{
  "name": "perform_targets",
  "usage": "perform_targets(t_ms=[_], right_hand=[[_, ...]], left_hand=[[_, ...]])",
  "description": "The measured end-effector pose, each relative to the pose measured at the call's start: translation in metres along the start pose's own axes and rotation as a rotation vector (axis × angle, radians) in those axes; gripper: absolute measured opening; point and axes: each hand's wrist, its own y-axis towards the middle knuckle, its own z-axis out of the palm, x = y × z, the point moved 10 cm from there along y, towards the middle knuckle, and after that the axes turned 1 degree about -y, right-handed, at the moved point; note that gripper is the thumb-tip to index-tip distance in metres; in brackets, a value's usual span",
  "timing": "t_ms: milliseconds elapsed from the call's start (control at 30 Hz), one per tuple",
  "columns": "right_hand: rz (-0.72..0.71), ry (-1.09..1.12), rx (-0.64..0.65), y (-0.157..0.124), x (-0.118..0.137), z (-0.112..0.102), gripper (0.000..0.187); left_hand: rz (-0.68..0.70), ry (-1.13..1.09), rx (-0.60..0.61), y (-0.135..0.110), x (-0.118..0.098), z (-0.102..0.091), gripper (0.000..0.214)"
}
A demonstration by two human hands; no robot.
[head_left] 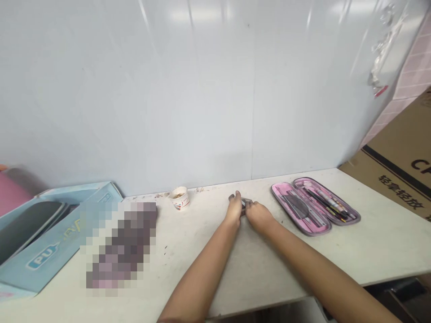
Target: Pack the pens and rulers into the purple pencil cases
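Note:
Both arms reach far forward over the white table (377, 242). My left hand (235, 210) and my right hand (258, 215) meet near the back of the table, fingers curled together around a small dark thing (244, 202) that I cannot make out. An open pink pencil case (314, 204) lies just right of my right hand, with pens and dark tools in both halves.
A small paper cup (179, 198) with brown bits stands left of my hands by the wall. A light blue box (54, 237) sits at the far left, next to a blurred-out patch. A cardboard carton (400, 170) leans at the right.

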Motion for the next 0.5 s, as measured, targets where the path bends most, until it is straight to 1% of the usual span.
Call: perform_targets(t_ms=[67, 100, 167, 200, 267, 333, 367, 433, 500], right_hand=[[0.036, 0.024, -0.016, -0.005, -0.016, -0.005, 0.035], [0.062, 0.040, -0.026, -0.008, -0.028, -0.009, 0.035], [0.136, 0.069, -0.057, -0.018, -0.063, -0.019, 0.035], [0.182, 0.079, -0.078, -0.023, -0.083, -0.024, 0.036], [0.274, 0.090, -0.124, -0.037, -0.124, -0.034, 0.038], [0.348, 0.100, -0.154, -0.053, -0.158, -0.038, 0.040], [0.373, 0.105, -0.160, -0.060, -0.170, -0.038, 0.040], [0.393, 0.117, -0.164, -0.072, -0.186, -0.036, 0.038], [0.388, 0.120, -0.176, -0.081, -0.195, -0.037, 0.036]], left_hand=[[-0.009, -0.012, 0.010, -0.006, 0.000, 0.010, 0.051], [0.003, -0.014, 0.032, -0.009, -0.003, 0.018, 0.048], [0.070, 0.008, 0.111, -0.015, -0.016, 0.037, 0.041], [0.129, 0.058, 0.158, -0.019, -0.025, 0.048, 0.038], [0.282, 0.256, 0.237, -0.028, -0.044, 0.073, 0.032], [0.446, 0.536, 0.298, -0.038, -0.057, 0.100, 0.031], [0.521, 0.679, 0.329, -0.043, -0.060, 0.114, 0.032], [0.626, 0.941, 0.389, -0.050, -0.056, 0.140, 0.036], [0.667, 1.157, 0.420, -0.053, -0.047, 0.156, 0.039]])
